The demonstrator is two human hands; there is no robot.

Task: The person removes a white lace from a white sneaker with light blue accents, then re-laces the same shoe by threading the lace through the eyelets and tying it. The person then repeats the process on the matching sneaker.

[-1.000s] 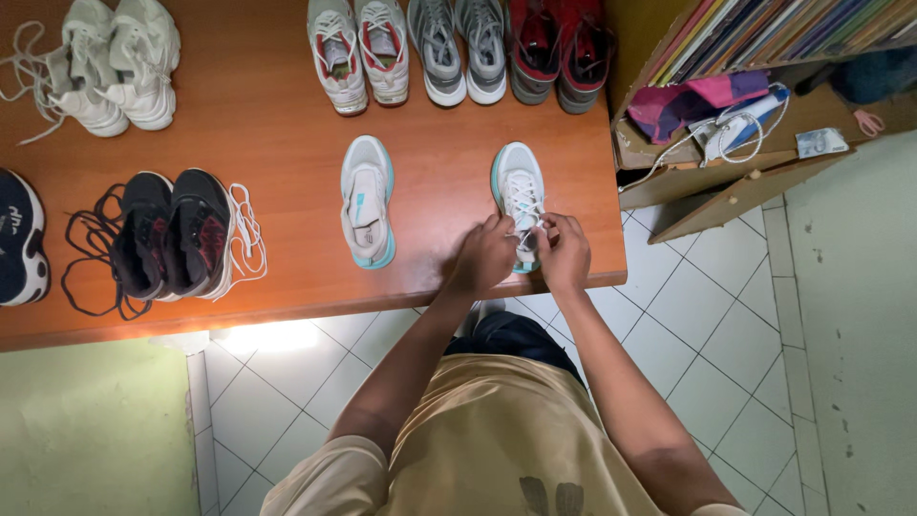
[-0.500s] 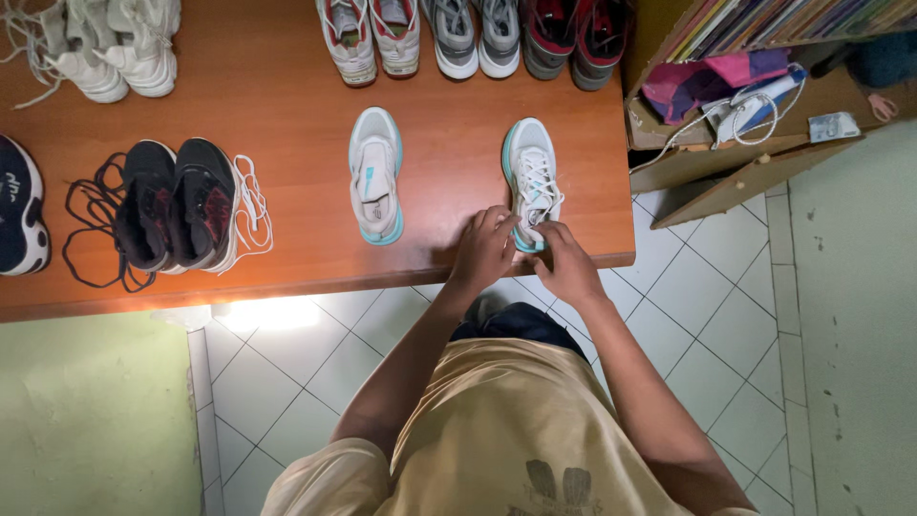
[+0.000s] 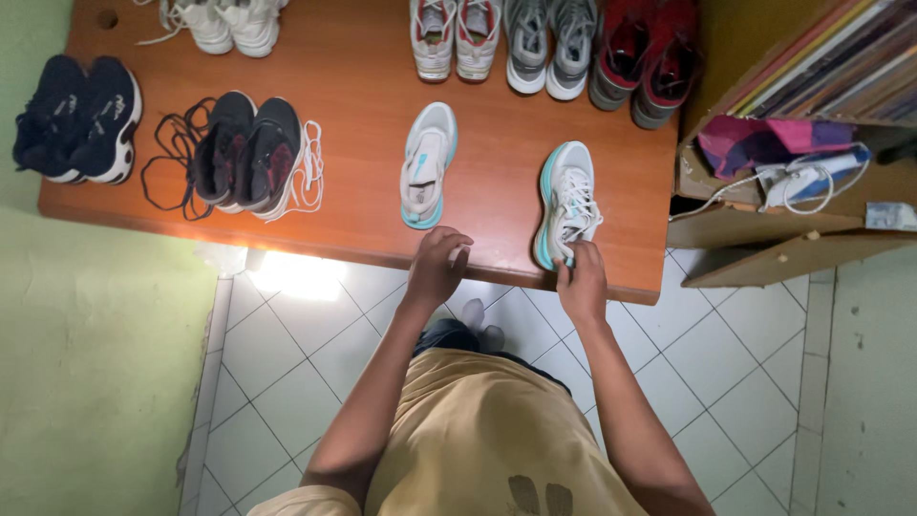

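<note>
The right hand (image 3: pixel 583 280) pinches the heel end of the laced teal-and-white sneaker (image 3: pixel 565 203) near the wooden counter (image 3: pixel 363 115) front edge. The left hand (image 3: pixel 437 268), loosely curled and holding nothing, rests on that edge just below the unlaced matching sneaker (image 3: pixel 427 164).

— What's the bench (image 3: pixel 363 124) made of?
— Reddish-brown wood, smooth with a dull sheen.
— And the laced sneaker (image 3: pixel 565 203) at lower right?
— Pale mesh cloth, probably, with a glossy teal rubber sole; its white laces look woven.
— The floor (image 3: pixel 315 334)?
— Glazed white tile, shiny where light falls.
</note>
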